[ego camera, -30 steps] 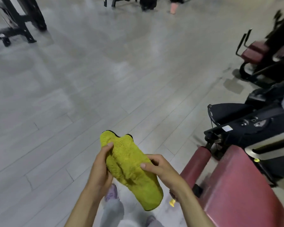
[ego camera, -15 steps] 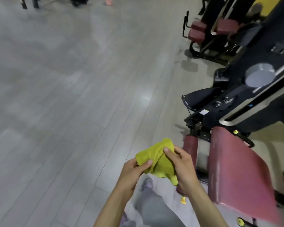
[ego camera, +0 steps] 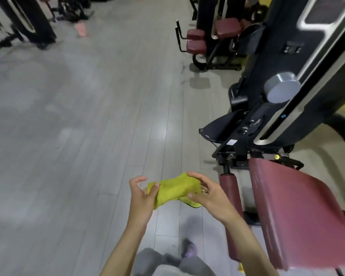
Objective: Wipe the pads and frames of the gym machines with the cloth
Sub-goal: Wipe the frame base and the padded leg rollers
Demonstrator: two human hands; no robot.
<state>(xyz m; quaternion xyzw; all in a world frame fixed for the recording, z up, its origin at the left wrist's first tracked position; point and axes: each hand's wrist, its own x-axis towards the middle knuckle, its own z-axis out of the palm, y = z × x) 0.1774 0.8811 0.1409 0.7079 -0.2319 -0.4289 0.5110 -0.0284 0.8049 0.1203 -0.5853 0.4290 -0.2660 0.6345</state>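
Partly hidden by both hands, the yellow-green cloth point(ego camera: 173, 191) is held above the grey floor point(ego camera: 88, 136), just left of the maroon roller pad point(ego camera: 230, 196). The left hand point(ego camera: 140, 198) pinches its left end; the right hand point(ego camera: 209, 196) curls round its right end. The seat pad point(ego camera: 299, 212) is cut off at right. Since half a second ago, the cloth is stretched wider.

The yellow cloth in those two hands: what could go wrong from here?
The cloth is bunched and pinched at its ends by the left hand and right hand; a loose grip could drop it on the floor. Wadded like this, it may wipe the red seat pad unevenly. The black frame juts out close by, so a shin might bump it.
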